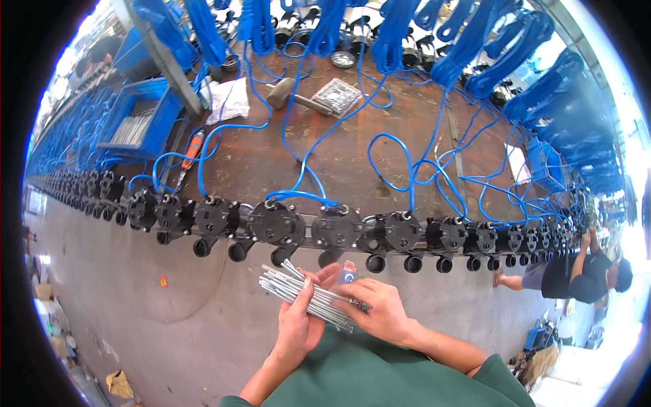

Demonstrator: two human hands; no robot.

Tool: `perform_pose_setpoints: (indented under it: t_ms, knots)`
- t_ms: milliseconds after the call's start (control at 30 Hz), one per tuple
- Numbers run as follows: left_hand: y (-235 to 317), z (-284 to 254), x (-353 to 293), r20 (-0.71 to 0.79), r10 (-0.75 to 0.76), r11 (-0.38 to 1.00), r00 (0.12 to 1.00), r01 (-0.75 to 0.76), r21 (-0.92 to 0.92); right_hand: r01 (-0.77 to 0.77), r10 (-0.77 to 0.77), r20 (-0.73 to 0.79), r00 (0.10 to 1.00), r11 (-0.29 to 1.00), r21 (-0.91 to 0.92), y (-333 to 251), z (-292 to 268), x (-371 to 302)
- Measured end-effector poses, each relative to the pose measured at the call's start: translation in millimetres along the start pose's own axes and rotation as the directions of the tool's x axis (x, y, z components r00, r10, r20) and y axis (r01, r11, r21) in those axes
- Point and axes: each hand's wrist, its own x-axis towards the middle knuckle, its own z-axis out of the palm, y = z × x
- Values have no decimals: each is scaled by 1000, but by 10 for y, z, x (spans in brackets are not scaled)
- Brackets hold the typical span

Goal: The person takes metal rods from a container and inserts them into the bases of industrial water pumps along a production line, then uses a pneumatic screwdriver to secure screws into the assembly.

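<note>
A bundle of long thin metal rods (319, 303), perhaps long bolts, lies across my two hands in front of my green shirt. My left hand (300, 319) is closed around the bundle, its thumb on top of the rods. The fingers of my right hand (377, 305) curl over the bundle's right end. Whether they pinch single rods is hidden. Just beyond my hands runs a row of round black pump-like housings (339, 228) along the bench edge. Blue cables (302, 193) lead from several of them.
On the brown bench (325, 149) lie a mallet (280, 93), a patterned metal block (337, 97), and an orange-handled screwdriver (194, 148). A blue bin (163, 108) with more rods stands at left. Blue cable coils (390, 41) hang overhead. Another person (576, 275) works at far right.
</note>
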Motion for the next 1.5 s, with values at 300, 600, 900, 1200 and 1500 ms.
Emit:
perform_pose_setpoints:
  t_ms: [300,600,900,1200,1500]
  knots:
    - [-330,-67,91,-79,-177,981,981,182,62,-189,182,-279,943,982,3,126,-347,-460]
    - [-501,-59,250,-209,-341,936,917,351,14,-447,399,-329,856,891,-82,134,-1033,-528]
    - [-392,-274,239,-251,-384,923,888,363,-127,-380,302,-253,919,848,-370,349,-1132,-167]
    - [-316,-363,220,-252,-378,924,891,344,-169,-87,108,-12,994,725,-684,283,-1005,155]
    - [-314,-309,214,-195,-395,917,898,372,-142,2,127,196,972,835,-550,638,-906,190]
